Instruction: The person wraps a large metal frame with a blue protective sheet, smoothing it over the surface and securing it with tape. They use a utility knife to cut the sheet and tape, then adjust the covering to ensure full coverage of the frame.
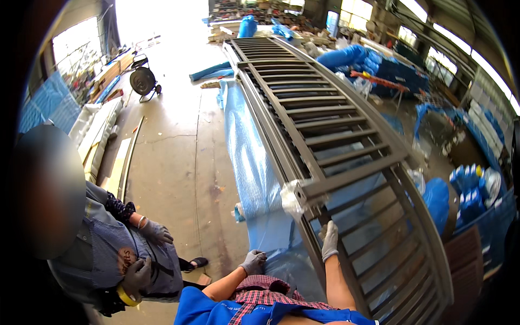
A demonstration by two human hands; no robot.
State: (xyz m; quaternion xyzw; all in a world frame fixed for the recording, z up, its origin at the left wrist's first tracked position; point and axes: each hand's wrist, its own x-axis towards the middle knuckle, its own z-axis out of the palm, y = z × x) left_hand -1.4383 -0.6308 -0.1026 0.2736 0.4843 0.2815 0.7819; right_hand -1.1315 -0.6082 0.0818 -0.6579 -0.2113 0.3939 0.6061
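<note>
A long stack of dark grey slatted metal railing panels [346, 174] runs from beside me toward the back. My right hand [329, 241], in a light grey glove, is closed at the side rail of the near panel, just below the end of the upper panel. Blue plastic sheeting [250, 179] hangs along the stack's left side and spreads under its near end. At that sheeting's near edge is my left hand [253, 262], gloved in grey, its fingers curled and pinching the film. Clear wrap [292, 199] covers one corner of the upper panel.
To my left stands a co-worker in grey gloves [156, 232], with a yellow ring-shaped item [127, 298] near the lower hand. A black wheeled reel cart [143, 81] stands farther off. Long wrapped pieces [100, 132] line the left; blue-wrapped bundles [374, 62] lie at right.
</note>
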